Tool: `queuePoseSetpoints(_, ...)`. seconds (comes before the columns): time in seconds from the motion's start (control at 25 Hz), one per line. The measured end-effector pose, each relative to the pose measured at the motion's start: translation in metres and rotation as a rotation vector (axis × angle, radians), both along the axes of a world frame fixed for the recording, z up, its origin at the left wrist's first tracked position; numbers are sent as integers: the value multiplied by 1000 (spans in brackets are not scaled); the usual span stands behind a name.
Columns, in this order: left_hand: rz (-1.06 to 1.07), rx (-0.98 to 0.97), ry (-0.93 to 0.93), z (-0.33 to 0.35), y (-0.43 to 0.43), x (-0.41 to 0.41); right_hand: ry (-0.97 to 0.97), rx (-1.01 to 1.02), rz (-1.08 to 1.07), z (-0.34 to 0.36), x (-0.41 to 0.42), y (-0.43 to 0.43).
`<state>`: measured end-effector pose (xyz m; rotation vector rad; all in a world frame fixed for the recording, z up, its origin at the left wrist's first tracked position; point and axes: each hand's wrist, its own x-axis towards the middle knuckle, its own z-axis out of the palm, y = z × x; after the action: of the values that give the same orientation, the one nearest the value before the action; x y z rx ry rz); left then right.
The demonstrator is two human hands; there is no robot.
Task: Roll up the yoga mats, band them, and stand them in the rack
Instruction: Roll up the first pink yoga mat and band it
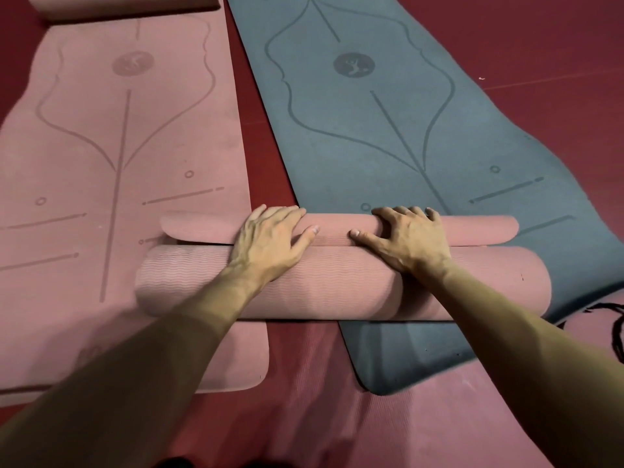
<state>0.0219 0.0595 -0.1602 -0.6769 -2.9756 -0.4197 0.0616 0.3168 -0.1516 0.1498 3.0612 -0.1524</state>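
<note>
The pink roll (337, 288) is laid across the pink mat (101, 130) and blue mat (388, 146) on the floor (557, 62). It is pressed by the flat left hand (270, 239) and hooked by the right hand (410, 238). Light, springy foam is expected; a mid-length hold is advised.

free: floor (265, 157) between pink mat (101, 146), blue mat (388, 130) | obstacle: rolled mat (337, 288) across
</note>
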Motion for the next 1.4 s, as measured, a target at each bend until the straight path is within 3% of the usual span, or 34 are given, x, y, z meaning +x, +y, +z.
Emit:
queuePoseSetpoints(0.24, -107, 109, 383, 4, -8, 35, 393, 27, 18, 11, 41, -2)
queuePoseSetpoints(0.4, -200, 76, 443, 2, -13, 47, 516, -6, 70, 33, 55, 0)
queuePoseSetpoints(0.64, -315, -104, 315, -1, -19, 71, 18, 96, 326, 13, 111, 6)
queuePoseSetpoints(0.88, -387, -384, 269, 21, -38, 86, 51, 86, 319, 24, 123, 8)
queuePoseSetpoints(1.0, -404, -355, 325, 26, -42, 89, 110, 34, 286, 28, 123, 13)
queuePoseSetpoints(1.16, -460, -297, 367, 24, -39, 96, 33, 109, 298, 22, 125, 20)
queuePoseSetpoints(1.4, -270, -466, 34, 19, -42, 101, -91, 215, 248, 35, 131, 19)
